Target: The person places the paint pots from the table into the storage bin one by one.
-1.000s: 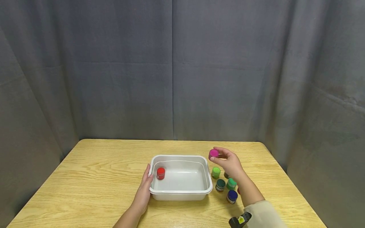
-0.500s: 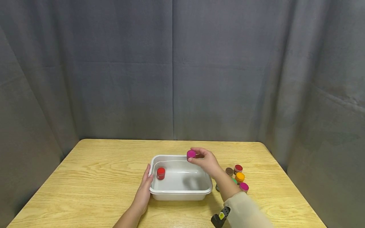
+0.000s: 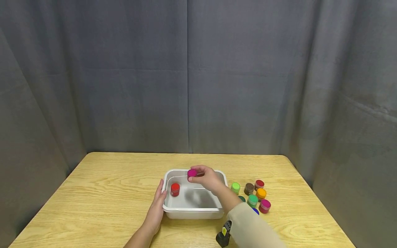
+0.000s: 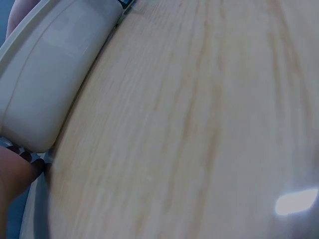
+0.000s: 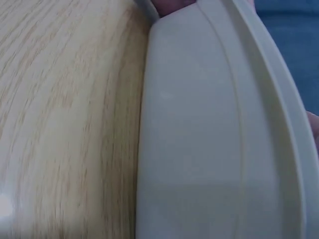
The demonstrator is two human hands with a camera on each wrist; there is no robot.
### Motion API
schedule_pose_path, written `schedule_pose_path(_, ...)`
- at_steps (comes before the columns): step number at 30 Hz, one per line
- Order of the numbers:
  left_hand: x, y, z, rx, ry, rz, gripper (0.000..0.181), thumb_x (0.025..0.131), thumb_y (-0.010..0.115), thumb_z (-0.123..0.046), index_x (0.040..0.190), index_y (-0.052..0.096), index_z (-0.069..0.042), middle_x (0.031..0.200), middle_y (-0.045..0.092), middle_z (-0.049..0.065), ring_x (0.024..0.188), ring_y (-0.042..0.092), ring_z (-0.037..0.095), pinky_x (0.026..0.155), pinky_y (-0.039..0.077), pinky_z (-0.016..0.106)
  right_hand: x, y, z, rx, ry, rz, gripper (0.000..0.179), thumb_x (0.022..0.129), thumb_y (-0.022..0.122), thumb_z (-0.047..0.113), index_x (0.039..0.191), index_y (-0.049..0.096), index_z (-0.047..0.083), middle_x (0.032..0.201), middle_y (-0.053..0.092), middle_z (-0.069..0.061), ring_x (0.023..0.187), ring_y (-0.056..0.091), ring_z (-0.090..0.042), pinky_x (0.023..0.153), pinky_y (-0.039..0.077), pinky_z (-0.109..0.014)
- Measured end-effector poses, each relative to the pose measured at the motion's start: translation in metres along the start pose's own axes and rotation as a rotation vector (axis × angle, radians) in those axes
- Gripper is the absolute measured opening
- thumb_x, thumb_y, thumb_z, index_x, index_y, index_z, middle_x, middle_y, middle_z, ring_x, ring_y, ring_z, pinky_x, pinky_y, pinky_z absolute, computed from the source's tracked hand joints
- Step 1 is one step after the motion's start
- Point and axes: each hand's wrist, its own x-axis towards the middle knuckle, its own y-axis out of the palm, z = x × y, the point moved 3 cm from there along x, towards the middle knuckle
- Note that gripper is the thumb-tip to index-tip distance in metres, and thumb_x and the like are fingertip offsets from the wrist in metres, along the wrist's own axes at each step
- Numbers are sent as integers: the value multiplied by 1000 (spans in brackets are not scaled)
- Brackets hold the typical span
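1. Magenta-lidded jar: it is raised above the floor of the white tub, toward the far side, with its lid facing up. The right hand pinches it, thumb on the near side and fingers on the far side.
2. An even, light pinch should serve best; the round side could twist if only one fingertip carries the load.
3. The left hand rests against the tub's left end, its fingers looking fairly straight along the wall. How hard it presses, I cannot tell. A steady touch there guards against the tub sliding on the table if its rim gets bumped.
4. The step in hand reads as a carry over the tub. A red-lidded jar stands inside near the left wall, so a small gap between the two avoids a knock.
5. Any lowering goes best straight down, base flat before the fingers part. The shadow on the tub floor helps in judging height; neither wrist view shows the jar.
6. The sleeve passes near the other jars, perhaps above some; a raised forearm lessens the chance of tipping them.
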Motion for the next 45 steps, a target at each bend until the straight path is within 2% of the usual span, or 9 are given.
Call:
schedule_pose_path(6, 0, 0, 0, 10, 2, 0, 59, 107, 27, -36, 159, 4, -20, 166, 0, 13, 152, -3, 42, 117, 0, 68, 7, 14, -2, 44, -34, 15, 45, 82, 78, 10, 124, 64, 2, 111, 68, -16, 99, 62, -19, 84, 55, -30)
schedule_pose_path(11, -1, 0, 1, -3, 2, 9, 60, 107, 27, -36, 159, 4, -20, 166, -1, 13, 151, -4, 42, 117, -1, 68, 9, 22, -6, 5, -14, 36, 44, 81, 79, 7, 122, 66, 3, 108, 69, -14, 93, 62, -15, 82, 54, -27)
schedule_pose_path(15, -1, 0, 1, -11, 10, 17, 60, 107, 27, -36, 159, 3, -19, 166, -2, 13, 151, -5, 42, 117, -1, 68, 11, 27, -9, -3, -30, 51, 44, 79, 79, 2, 121, 66, -1, 105, 71, -17, 89, 63, -12, 80, 53, -23)
schedule_pose_path(18, -1, 1, 0, -9, 13, 16, 60, 107, 27, -35, 159, 3, -18, 166, -2, 13, 151, -5, 42, 117, -2, 68, 12, 29, -9, -20, -47, 70, 44, 77, 78, -1, 119, 65, -4, 105, 71, -20, 89, 64, -14, 82, 53, -25)
schedule_pose_path(25, -2, 1, 0, -7, 3, 13, 60, 107, 27, -35, 159, 3, -19, 166, -2, 14, 151, -4, 43, 117, -1, 69, 15, 35, -14, -121, -27, 88, 42, 74, 81, 0, 114, 68, -2, 105, 72, -17, 93, 65, -18, 87, 53, -29)
schedule_pose_path(33, 0, 0, 0, 2, 7, 19, 60, 107, 26, -37, 159, 2, -20, 166, -2, 13, 151, -5, 43, 116, -1, 69, 19, 38, -17, -206, 3, 106, 37, 73, 82, 1, 108, 69, -1, 98, 72, -14, 86, 63, -15, 81, 51, -25)
schedule_pose_path(38, -1, 0, 0, 6, 12, 19, 60, 107, 26, -36, 159, 2, -19, 166, -2, 14, 151, -3, 43, 116, -1, 70, 20, 40, -18, -225, 4, 116, 36, 73, 82, -1, 106, 69, -2, 96, 72, -14, 83, 62, -13, 76, 50, -22)
schedule_pose_path(45, 0, 0, 0, 6, 20, 27, 61, 107, 25, -37, 159, 1, -17, 166, -3, 14, 151, -5, 43, 116, -3, 70, 19, 41, -18, -218, 26, 114, 38, 73, 82, 0, 109, 69, -1, 98, 71, -13, 88, 63, -16, 83, 52, -27)
